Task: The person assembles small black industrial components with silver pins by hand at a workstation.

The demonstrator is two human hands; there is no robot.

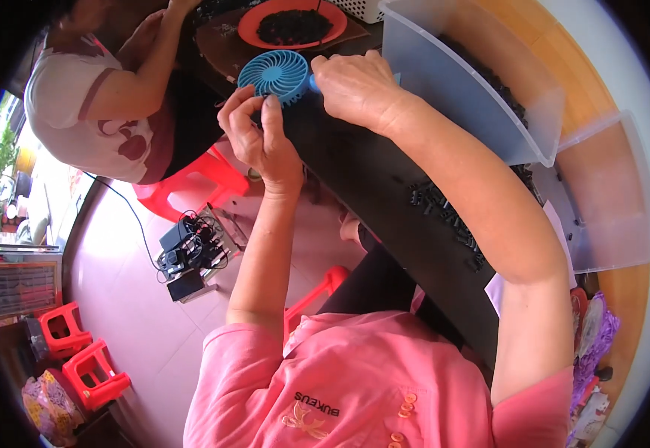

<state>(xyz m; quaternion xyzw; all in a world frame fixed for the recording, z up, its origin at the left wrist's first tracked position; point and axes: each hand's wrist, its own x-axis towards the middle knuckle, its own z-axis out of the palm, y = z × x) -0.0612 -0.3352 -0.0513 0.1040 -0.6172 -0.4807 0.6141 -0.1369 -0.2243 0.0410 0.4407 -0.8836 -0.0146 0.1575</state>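
Pink shirt [362, 373] nearest the lens, arms reaching past it to the dark surface [344, 166]. Right grip [356, 86] is closed round the handle [313, 84] of the fan [272, 73], which sits at the surface's far side, left of the clear bin [452, 93]. Left grip [265, 145] is just beside the fan's rim, thumb and fingers drawn close at what looks like a dark bit [267, 95]; cannot tell if they clamp it. Risks: if pinched, the bit could slip and get lost, being tiny and at the fingertips only; left fingers could knock the rim, being so near; right arm [482, 183], dropping, could sweep the loose black parts [468, 237] about. Fan looks light blue, round, curved ribs swirling out from a plain hub, face roughly toward the camera; handle mostly hidden by the hand. No damage visible at this size.
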